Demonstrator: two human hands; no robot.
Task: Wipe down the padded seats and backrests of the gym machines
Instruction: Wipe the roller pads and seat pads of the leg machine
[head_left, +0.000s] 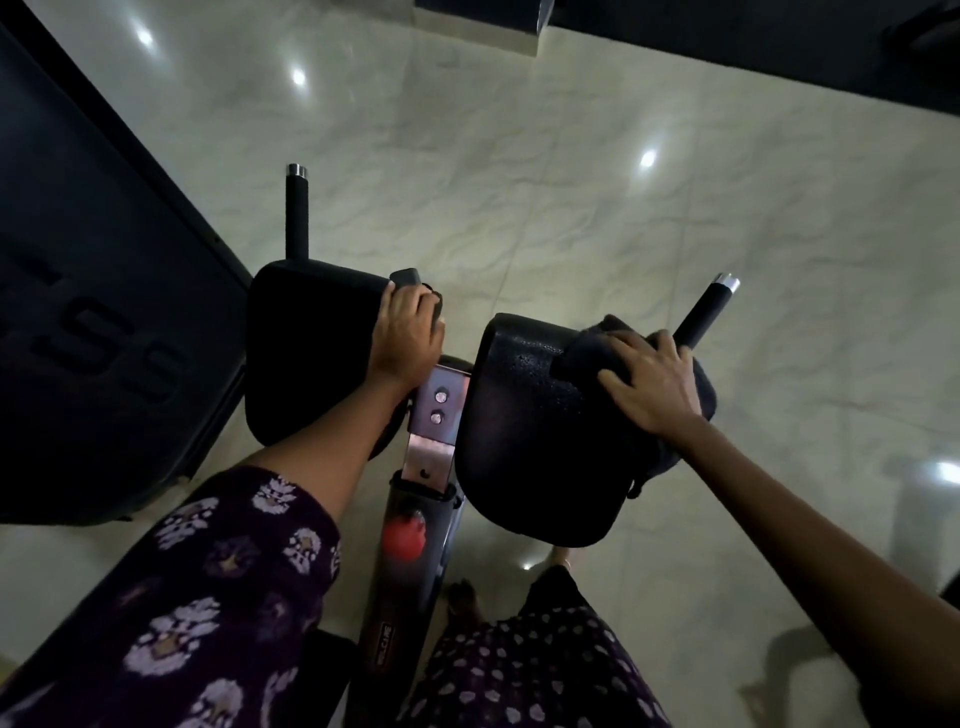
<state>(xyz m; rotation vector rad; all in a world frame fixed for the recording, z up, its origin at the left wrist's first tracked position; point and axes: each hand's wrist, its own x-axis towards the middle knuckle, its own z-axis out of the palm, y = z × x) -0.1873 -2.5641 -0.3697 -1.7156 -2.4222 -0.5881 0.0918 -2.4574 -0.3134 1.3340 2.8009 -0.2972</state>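
Pressing down on a dark cloth, the right hand lies with fingers spread and nearly straight, so that grip is open and flat on the fabric rather than curled round it. The cloth sits bunched on the far right part of the right pad, a black padded rest whose textured surface catches a little light and shows small pale specks. Part of the cloth hangs over the pad's right edge beneath the wrist.

Just beside it, across a narrow gap, is the left pad, equally black and padded. The left hand grips its far right corner, fingers curled over the edge, near a small dark knob-like part there. Between the two pads runs a metal bracket with two bolts, joined below to a dark upright post that carries a red round mark and a small label whose lettering is too blurred to read.

A black handle with a silver cap rises beyond the left pad, and a second handle with the same silver cap angles out beyond the right one.

At far left stands a large dark panel with raised characters that look like "SS"; the rest is cut off. Both forearms reach in from below, the left one in a dark sleeve with pale floral print. The floor is pale glossy tile showing bright reflections.
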